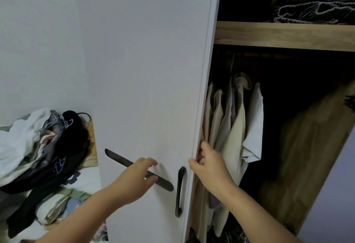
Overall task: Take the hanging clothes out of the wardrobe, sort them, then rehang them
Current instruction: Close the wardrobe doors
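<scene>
The door [134, 69] is smooth, matt white board with black handles [180, 191]. The shelf [284, 35] is grainy wood. The hanging shirts [236, 127] are soft pale cloth.

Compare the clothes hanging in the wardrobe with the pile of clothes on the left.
The hanging clothes hang upright and side by side inside the wardrobe; the pile of clothes lies tangled in a heap outside it. The hanging clothes are all pale cream, beige and white; the pile of clothes mixes white with black and dark pieces. Hangers show loose on the pile. Both are garments.
</scene>
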A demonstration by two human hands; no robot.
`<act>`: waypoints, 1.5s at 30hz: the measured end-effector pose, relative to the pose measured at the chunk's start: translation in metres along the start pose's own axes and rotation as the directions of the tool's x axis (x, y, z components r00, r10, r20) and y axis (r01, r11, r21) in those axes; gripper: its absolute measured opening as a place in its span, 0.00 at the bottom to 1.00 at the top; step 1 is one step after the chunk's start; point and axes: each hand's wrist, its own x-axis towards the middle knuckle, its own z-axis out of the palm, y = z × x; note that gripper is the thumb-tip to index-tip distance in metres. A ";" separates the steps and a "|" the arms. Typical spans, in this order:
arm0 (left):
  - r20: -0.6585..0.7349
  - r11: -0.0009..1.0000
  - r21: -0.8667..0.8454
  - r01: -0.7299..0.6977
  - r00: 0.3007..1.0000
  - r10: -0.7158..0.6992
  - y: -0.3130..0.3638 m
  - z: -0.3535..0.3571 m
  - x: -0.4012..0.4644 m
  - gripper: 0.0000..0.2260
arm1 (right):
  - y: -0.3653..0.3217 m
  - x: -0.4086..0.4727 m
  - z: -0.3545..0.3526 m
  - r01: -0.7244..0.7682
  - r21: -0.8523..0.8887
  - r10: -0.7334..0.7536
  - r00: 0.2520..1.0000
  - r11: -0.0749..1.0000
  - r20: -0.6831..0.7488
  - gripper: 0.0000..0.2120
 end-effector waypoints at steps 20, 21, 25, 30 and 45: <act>0.161 0.993 0.056 -0.105 0.982 0.094 -0.041 0.000 0.051 0.17 | 0.042 0.096 -0.008 -0.157 0.076 0.166 0.978 0.985 -0.125 0.09; 0.165 0.992 0.056 -0.113 0.981 0.103 -0.043 -0.001 0.053 0.17 | 0.042 0.096 -0.007 -0.163 0.079 0.173 0.976 0.983 -0.133 0.09; 0.196 0.988 0.046 -0.150 0.971 0.138 -0.050 -0.002 0.058 0.17 | 0.036 0.091 0.004 -0.178 0.051 0.185 0.952 0.983 -0.245 0.08; 0.253 0.969 0.018 -0.245 0.939 0.232 -0.048 0.000 0.057 0.17 | 0.023 0.051 0.027 -0.269 -0.039 0.221 0.858 0.962 -0.463 0.21; 0.472 0.826 -0.158 -0.542 0.693 0.545 0.050 0.062 0.013 0.16 | 0.030 -0.160 -0.022 -0.342 -0.523 0.228 0.935 0.781 -0.271 0.12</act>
